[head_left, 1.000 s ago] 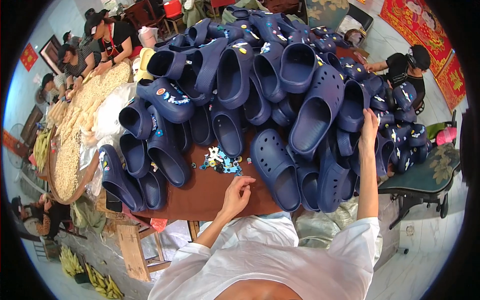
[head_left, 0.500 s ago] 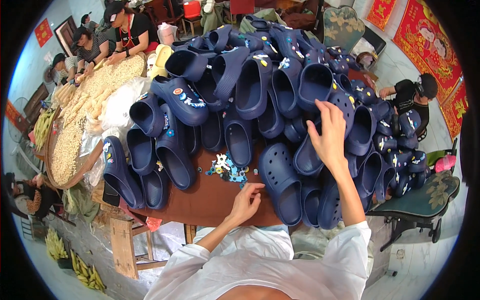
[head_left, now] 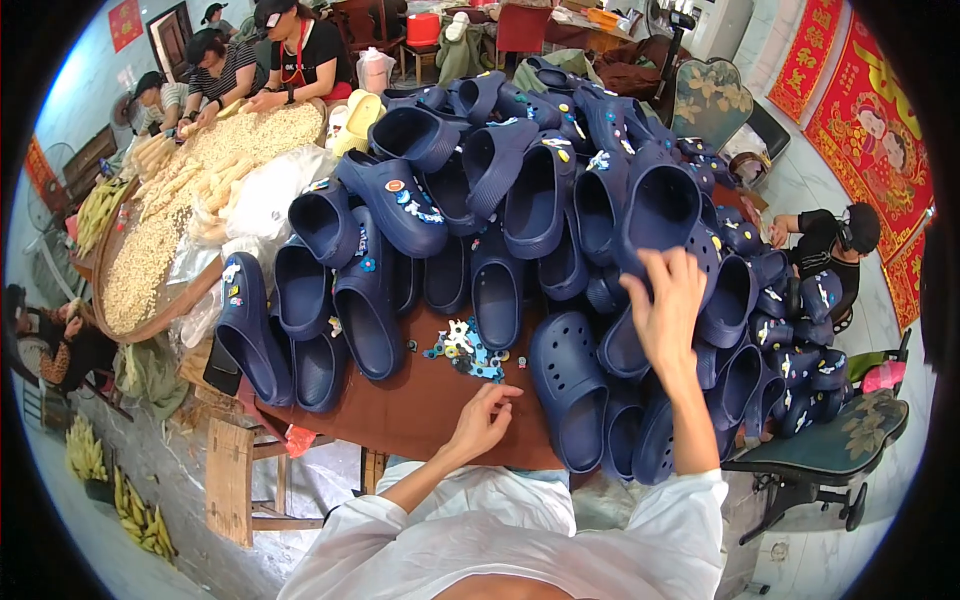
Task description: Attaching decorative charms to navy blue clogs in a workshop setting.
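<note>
A big pile of navy blue clogs covers a brown table. My right hand reaches up over the right side of the pile, its fingers spread on the rim of one large clog. Near the front edge, my left hand rests on the table with its fingers loosely bent and nothing visible in it. It lies just below a small heap of colourful shoe charms. Another clog lies between my two hands. Some clogs at the left carry charms.
A round flat basket of corn kernels stands at the left, with several people working around it. One person in black sits at the right behind more clogs. A green chair stands at lower right, a wooden stool at lower left.
My right hand has moved left and up from the pile's right edge onto a large clog. My left hand has stayed by the charms, its fingers curling a little.
</note>
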Demonstrator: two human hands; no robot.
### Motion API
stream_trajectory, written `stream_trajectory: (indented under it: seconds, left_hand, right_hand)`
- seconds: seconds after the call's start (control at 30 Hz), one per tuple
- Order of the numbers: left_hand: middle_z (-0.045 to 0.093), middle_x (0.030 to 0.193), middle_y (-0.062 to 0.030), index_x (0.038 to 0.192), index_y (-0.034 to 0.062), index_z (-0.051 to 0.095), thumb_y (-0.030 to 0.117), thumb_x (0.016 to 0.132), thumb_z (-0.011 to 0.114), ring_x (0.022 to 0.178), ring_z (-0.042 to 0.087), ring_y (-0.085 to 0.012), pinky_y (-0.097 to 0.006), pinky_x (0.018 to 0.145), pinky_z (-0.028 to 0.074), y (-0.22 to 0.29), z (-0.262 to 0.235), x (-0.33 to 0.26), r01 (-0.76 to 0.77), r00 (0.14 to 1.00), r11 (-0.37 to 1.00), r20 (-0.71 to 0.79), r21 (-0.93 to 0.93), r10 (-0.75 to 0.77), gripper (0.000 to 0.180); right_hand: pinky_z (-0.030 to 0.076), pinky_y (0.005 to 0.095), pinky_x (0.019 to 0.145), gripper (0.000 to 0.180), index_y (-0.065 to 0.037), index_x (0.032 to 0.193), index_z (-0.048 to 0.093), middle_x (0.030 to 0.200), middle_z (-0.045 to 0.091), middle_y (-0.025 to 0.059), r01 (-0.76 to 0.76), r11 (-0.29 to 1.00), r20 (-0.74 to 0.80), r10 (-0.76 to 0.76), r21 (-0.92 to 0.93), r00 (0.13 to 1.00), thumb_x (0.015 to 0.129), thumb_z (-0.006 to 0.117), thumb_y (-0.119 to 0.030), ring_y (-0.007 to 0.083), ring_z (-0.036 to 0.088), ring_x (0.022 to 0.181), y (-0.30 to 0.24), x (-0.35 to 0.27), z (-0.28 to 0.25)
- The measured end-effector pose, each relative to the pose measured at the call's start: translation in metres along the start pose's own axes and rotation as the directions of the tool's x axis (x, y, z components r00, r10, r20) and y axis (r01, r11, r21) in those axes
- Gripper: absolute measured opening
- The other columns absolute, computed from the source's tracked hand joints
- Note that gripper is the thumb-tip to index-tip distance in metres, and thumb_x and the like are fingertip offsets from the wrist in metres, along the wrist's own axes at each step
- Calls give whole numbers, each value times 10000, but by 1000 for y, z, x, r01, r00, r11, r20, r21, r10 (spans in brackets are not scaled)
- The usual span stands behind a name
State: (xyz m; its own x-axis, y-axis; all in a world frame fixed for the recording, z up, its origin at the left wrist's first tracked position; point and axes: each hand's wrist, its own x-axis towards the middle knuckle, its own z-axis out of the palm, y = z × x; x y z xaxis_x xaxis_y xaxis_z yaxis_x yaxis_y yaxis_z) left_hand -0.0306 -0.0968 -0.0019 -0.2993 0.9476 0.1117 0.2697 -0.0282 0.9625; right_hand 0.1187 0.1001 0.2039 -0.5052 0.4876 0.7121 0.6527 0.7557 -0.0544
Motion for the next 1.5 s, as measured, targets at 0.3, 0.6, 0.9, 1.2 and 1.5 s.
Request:
stream_trajectory:
  seconds: [0.3, 0.6, 0.9, 1.2, 1.5]
  left_hand:
    - [629, 1083, -39, 1238, 31, 562, 197, 1032, 478, 921, 609, -101, -248, 814, 490, -8, -47, -6, 84, 971, 871, -157, -484, -181, 278]
    - [567, 1096, 12, 1350, 106, 476, 453, 1017, 423, 900, 520, -74, -236, 807, 432, -47, -75, -60, 102, 709, 770, -497, -630, -501, 483]
    - [381, 1410, -230, 1500, 4, 183, 309, 889, 685, 1288, 425, -278, -390, 1052, 387, -37, -59, -77, 156, 813, 866, -436, -475, -386, 847]
    - [312, 1344, -230, 1536, 23, 83, 370, 696, 851, 1191, 482, -342, -434, 976, 459, -49, -69, -79, 317, 856, 939, -385, -134, -344, 1190]
    - [238, 1464, -225, 1562, 77, 76, 330, 741, 809, 1316, 376, -357, -470, 1080, 368, -42, -68, -74, 330, 890, 944, -340, 17, -305, 1129]
  right_hand:
    - [396, 284, 699, 410, -154, 1080, 736, 835, 499, -14, 417, 757, 97, -529, 502, 843, 673, 686, -157, 148, 542, 828, -80, -129, -42]
    - [454, 296, 673, 424, -176, 1131, 713, 847, 527, -1, 344, 516, 177, -718, 784, 673, 716, 658, -110, 162, 567, 848, -105, -220, 17]
    - [481, 285, 684, 343, -127, 1093, 686, 838, 509, 6, 225, 489, 321, -791, 843, 520, 757, 617, -108, 162, 550, 847, -115, -257, 45]
    - [508, 346, 725, 222, -61, 992, 682, 901, 596, 71, -187, 434, 467, -741, 881, 483, 773, 686, -101, 245, 586, 887, -111, -213, 41]
    - [341, 500, 1087, 511, 112, 1334, 381, 1389, 359, 347, -380, 812, 523, 110, 442, 845, 930, 588, -122, 518, 374, 1292, -114, -185, 158]
